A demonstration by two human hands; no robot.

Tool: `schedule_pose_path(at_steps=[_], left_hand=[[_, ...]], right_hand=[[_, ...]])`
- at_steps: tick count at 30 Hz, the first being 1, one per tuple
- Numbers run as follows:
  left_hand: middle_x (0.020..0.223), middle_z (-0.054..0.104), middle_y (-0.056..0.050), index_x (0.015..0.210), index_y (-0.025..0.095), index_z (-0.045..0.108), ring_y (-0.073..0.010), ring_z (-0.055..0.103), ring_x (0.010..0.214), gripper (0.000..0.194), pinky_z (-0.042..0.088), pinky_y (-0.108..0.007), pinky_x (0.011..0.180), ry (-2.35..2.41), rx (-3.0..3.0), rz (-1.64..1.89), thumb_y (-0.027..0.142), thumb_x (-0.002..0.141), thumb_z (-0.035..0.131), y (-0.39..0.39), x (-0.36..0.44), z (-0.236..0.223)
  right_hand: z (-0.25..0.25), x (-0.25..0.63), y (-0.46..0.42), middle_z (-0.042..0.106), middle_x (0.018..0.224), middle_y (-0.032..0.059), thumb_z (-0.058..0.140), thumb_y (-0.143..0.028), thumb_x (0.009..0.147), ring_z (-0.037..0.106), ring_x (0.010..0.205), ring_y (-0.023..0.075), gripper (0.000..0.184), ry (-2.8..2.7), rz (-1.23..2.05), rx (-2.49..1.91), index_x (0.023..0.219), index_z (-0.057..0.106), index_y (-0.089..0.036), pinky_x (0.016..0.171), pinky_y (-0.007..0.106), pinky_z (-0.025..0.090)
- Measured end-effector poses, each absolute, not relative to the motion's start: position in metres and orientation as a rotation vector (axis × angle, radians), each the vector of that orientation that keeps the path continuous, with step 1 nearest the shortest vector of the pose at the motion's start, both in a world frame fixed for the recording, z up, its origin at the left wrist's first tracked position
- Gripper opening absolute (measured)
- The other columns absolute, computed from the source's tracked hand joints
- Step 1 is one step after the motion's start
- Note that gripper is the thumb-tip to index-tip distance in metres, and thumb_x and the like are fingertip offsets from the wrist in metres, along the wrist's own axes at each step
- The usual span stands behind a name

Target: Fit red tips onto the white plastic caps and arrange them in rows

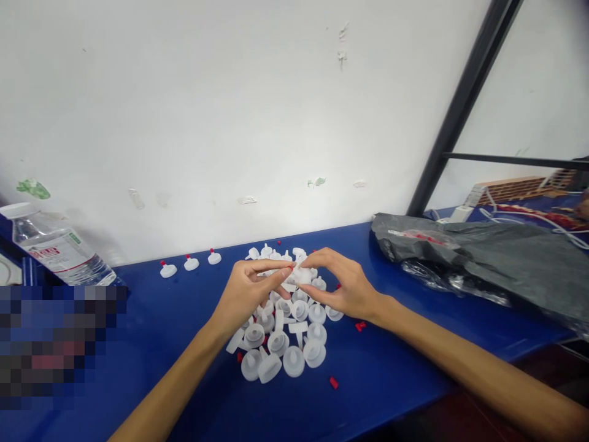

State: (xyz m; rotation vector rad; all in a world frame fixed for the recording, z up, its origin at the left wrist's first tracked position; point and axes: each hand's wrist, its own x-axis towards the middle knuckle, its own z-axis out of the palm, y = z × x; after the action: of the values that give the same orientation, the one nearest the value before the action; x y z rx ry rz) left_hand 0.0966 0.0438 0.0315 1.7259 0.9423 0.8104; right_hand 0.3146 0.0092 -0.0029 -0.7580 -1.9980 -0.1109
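Above a pile of white plastic nozzle caps (278,342), my two hands meet. My left hand (254,283) pinches a small red tip (291,267) between thumb and fingertips. My right hand (343,281) grips a white nozzle cap (302,275) by its sides, its spout end against the red tip; whether the two are joined is hidden by the fingers. Loose red tips (334,383) lie around the pile. Off to the left, a white cap with a red tip on its spout (168,270) stands in a row with others like it.
A large clear water bottle (64,248) leans at the left by the wall. A dark grey plastic bag (464,258) covers the right side of the blue table (197,380). A black metal post (453,116) rises behind it. White cables (529,215) lie beyond.
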Motion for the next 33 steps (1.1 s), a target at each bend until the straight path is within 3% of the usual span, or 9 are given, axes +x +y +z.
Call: schedule_pose_path(at_steps=[7,12,16,21,26,33], left_hand=[[0.093,0.077,-0.010,0.112,0.016,0.075,-0.0195,0.070,0.062,0.043,0.039,-0.024,0.041,0.945,1.708,0.959,0.045,0.082,0.071,0.033,0.107,0.028],[0.068,0.074,-0.004,0.109,0.017,0.076,-0.0172,0.064,0.055,0.044,0.042,-0.025,0.044,1.087,1.776,1.027,0.049,0.080,0.071,0.040,0.101,0.034],[0.057,0.068,0.000,0.110,0.017,0.076,-0.0166,0.062,0.057,0.046,0.041,-0.025,0.051,1.310,1.914,1.251,0.051,0.080,0.068,0.067,0.075,0.040],[0.056,0.069,-0.001,0.112,0.019,0.076,-0.0208,0.065,0.061,0.046,0.044,-0.027,0.059,1.721,2.009,1.168,0.051,0.083,0.062,0.106,0.034,0.024],[0.062,0.072,-0.004,0.110,0.019,0.077,-0.0253,0.070,0.071,0.043,0.048,-0.031,0.073,1.799,2.138,0.865,0.046,0.083,0.058,0.132,0.024,-0.005],[0.077,0.078,-0.006,0.106,0.019,0.077,-0.0236,0.072,0.071,0.036,0.050,-0.030,0.072,1.865,2.111,0.909,0.037,0.082,0.058,0.156,0.035,-0.019]], right_hand=[[-0.005,0.312,0.007,0.069,0.104,0.0044,0.069,-0.031,0.091,0.067,0.088,0.0178,0.036,-1.962,-0.114,-0.812,0.123,0.055,-0.026,0.079,0.032,0.058],[-0.006,0.313,0.006,0.068,0.114,0.0066,0.069,-0.036,0.091,0.069,0.098,0.0213,0.047,-1.968,0.000,-0.865,0.132,0.048,-0.027,0.085,0.037,0.058],[-0.002,0.313,0.003,0.068,0.114,0.0066,0.055,-0.028,0.099,0.069,0.101,0.0212,0.035,-1.941,0.058,-0.898,0.132,0.047,-0.026,0.088,0.039,0.056],[-0.001,0.313,0.002,0.067,0.111,0.0062,0.048,-0.022,0.101,0.067,0.097,0.0202,0.030,-1.951,0.042,-0.889,0.131,0.047,-0.026,0.086,0.039,0.055],[-0.002,0.313,0.003,0.066,0.108,0.0055,0.049,-0.022,0.100,0.067,0.092,0.0193,0.030,-1.978,0.035,-0.889,0.130,0.048,-0.026,0.083,0.037,0.054],[0.000,0.315,0.003,0.065,0.106,0.0059,0.047,-0.020,0.100,0.065,0.089,0.0184,0.029,-1.993,0.021,-0.899,0.129,0.048,-0.025,0.080,0.035,0.053]])
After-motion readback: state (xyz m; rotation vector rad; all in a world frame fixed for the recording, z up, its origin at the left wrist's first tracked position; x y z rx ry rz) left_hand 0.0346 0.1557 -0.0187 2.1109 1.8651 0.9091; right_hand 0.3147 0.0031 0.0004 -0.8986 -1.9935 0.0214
